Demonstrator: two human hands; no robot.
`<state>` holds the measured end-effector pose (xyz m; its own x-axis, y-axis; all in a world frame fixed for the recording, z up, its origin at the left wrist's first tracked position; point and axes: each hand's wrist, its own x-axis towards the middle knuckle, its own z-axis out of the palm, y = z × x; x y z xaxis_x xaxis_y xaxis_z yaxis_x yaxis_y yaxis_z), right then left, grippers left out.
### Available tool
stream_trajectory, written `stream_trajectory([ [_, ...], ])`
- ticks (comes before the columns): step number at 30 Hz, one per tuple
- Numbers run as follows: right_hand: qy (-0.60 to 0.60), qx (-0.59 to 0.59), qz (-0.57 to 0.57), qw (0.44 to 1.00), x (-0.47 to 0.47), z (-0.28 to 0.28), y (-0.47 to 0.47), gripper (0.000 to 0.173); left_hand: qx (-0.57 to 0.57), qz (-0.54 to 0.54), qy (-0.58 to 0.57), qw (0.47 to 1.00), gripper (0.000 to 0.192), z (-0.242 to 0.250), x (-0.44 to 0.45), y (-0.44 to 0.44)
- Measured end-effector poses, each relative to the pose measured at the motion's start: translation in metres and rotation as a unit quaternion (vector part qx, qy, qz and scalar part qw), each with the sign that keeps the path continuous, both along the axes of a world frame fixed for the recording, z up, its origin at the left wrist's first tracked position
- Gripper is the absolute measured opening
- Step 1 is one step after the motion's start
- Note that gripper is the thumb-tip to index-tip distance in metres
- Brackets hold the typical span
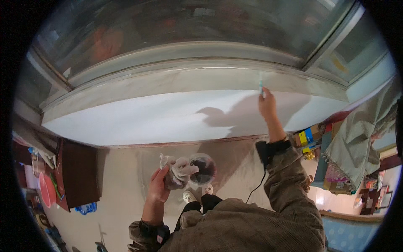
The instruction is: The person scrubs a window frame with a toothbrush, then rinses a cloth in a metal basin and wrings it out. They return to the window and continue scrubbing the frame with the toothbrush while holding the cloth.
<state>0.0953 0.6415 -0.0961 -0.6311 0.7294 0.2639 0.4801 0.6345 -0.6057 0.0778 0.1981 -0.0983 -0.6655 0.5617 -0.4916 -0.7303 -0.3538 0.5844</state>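
Observation:
My right hand (267,102) is raised over the edge of the window sill (189,80), shut on the handle of a small thin tool (260,86), pale with teal; its far end is blurred near the window track, so its kind is unclear. Lower and to the left, my left hand (159,184) grips a bunched, greyish-white cloth (178,171). Beyond the cloth, a round clear container (206,170) with dark contents stands on the floor, partly hidden by the cloth. The sliding window's lower frame (201,48) runs along the back of the sill.
A dark red wooden cabinet (78,173) stands at left, beside a pink basin (47,190). Cardboard boxes (340,186) and a draped beige cloth (355,141) are at right. My patterned shoes (189,197) are close to the round container. A black cable (259,186) hangs from my right sleeve.

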Motion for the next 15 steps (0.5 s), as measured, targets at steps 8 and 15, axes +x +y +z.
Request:
stream_trajectory([
  [8,0.044,-0.055,0.132,0.989,-0.082,0.005,-0.159,0.036,0.016,0.034,0.015,0.999,0.027,0.005,-0.001,-0.024],
  [15,0.046,-0.068,0.253,0.964,-0.113,0.020,-0.229,0.035,0.018,0.053,0.025,0.998,0.031,0.002,-0.013,-0.080],
])
